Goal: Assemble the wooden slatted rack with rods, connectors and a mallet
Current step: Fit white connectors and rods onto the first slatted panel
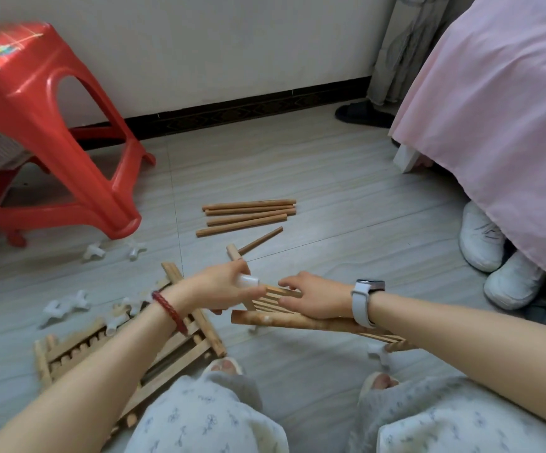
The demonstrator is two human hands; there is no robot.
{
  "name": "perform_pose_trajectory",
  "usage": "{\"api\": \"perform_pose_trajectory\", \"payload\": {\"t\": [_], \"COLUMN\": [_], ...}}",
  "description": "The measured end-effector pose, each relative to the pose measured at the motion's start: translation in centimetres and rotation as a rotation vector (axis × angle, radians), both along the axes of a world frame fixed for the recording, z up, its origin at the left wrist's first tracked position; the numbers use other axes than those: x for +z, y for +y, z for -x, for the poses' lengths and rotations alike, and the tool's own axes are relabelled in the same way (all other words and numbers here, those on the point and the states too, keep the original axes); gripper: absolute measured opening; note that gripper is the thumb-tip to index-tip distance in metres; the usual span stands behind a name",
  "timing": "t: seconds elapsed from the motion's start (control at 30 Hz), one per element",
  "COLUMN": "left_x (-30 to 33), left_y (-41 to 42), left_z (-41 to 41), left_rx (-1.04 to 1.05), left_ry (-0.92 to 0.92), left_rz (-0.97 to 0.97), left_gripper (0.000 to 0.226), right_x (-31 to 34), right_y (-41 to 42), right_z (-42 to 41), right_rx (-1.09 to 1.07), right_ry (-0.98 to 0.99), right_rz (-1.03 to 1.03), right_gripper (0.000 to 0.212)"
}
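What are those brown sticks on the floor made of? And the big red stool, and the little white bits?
The loose rods look like bare, matte wood: tan with faint grain. The red stool looks like glossy moulded plastic, since light gleams off its legs. The white connectors seem to be smooth plastic, though they are too small to be sure.

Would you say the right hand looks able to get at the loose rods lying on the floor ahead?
Probably yes: bare floor lies between the right hand and the loose rods, though it now rests on the slatted panel.
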State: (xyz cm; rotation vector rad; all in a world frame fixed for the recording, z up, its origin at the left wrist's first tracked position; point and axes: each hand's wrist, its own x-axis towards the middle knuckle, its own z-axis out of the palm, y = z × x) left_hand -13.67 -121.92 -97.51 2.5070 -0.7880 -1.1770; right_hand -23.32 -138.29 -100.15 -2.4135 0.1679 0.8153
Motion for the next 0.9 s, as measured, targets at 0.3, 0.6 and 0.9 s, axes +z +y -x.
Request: {"api": "perform_pose_trajectory", "payload": {"t": [0.3,0.6,0.9], "left_x": [-3.1,-1.6,3.5], "left_y": [-1.0,-2.3,-0.9], "left_z": [1.2,-1.7,-3.9], "left_rx": [-0.187,-0.413,-0.539], "left_ry": [-0.803,-1.104,-1.157], "left_rz": [0.221,0.615,0.533], "left_gripper": [0.016,0.039,0.049], "right_x": [-1.3,0.2,5.5], "right_y": [-1.4,-3.6,-4.3], "right_z": [-1.7,-6.6,-8.9], "right_rx": [0.164,0.063,0.339], "right_ry": [-0.128,-0.721,-0.890], "right_rz": [0.405,0.334,0.286], "right_gripper": [0.033,0.081,0.031]}}
